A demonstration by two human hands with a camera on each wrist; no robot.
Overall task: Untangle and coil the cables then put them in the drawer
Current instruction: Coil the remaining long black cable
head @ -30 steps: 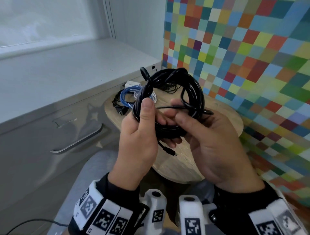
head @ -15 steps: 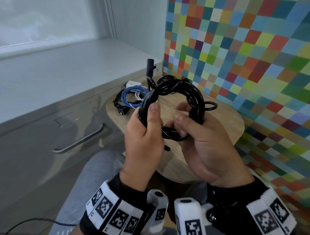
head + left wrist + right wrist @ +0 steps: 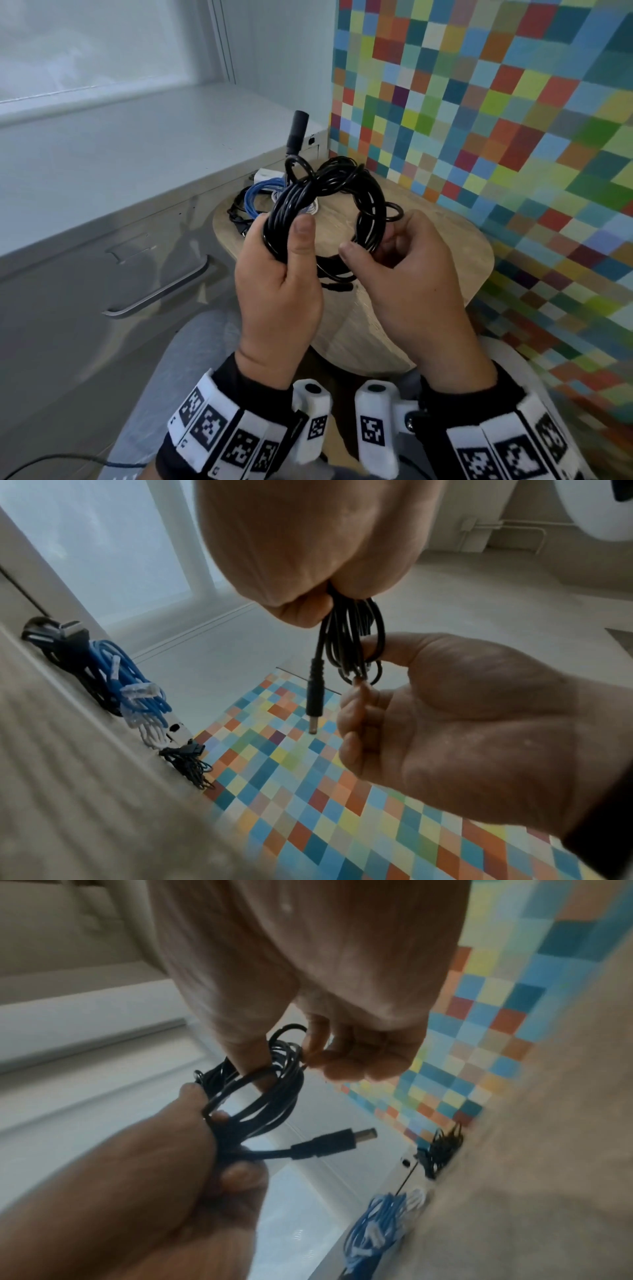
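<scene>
A: Which step is this?

B: Coiling, I'd say nearly finished. The black cable (image 3: 329, 209) is a round bundle held up above the wooden table (image 3: 445, 246). The left hand (image 3: 281, 291) grips the bundle's 9 o'clock side, fingers curled round the strands, thumb pressed on top. The right hand (image 3: 407, 274) pinches the strands at 3 o'clock between thumb and fingers.

A: Loose ends?

B: Two. A barrel plug (image 3: 313, 696) hangs from the bundle's 6 o'clock; a USB plug (image 3: 297, 132) sticks up at 11 o'clock.

A: So what does the next move call for?

B: Probably tucking or wrapping those ends so the loops hold, then reaching for the drawer (image 3: 113, 274), shut, at 9 o'clock from the hands. One hand must free itself to pull the handle (image 3: 161, 291) without letting the coil spring open.

A: And the count?

B: One black coil in hand. On the table at 11 o'clock: one blue cable (image 3: 262, 197), one white cable (image 3: 152, 734), one black lead (image 3: 236, 214), one thin black tangle (image 3: 188, 764) beside them. One drawer, one table.
</scene>
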